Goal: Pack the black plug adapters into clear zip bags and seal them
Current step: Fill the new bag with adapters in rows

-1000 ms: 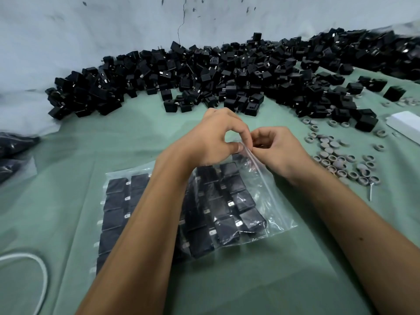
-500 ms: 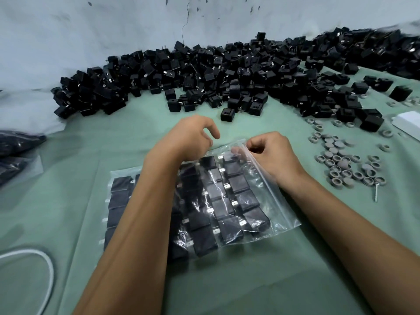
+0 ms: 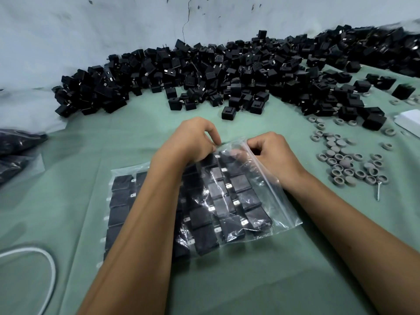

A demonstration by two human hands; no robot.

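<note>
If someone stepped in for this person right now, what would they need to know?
Left hand: pinching the far edge of the clear zip bag.
Right hand: gripping the same edge, further right.
The bag lies on the green cloth, filled with rows of black adapters.
Done: bag filled.
Left: finish pressing the zip shut, then bag the loose adapter pile behind.

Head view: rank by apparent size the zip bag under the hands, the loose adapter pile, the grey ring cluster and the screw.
1. loose adapter pile
2. zip bag, though nearness to the camera inflates it
3. grey ring cluster
4. screw
</note>
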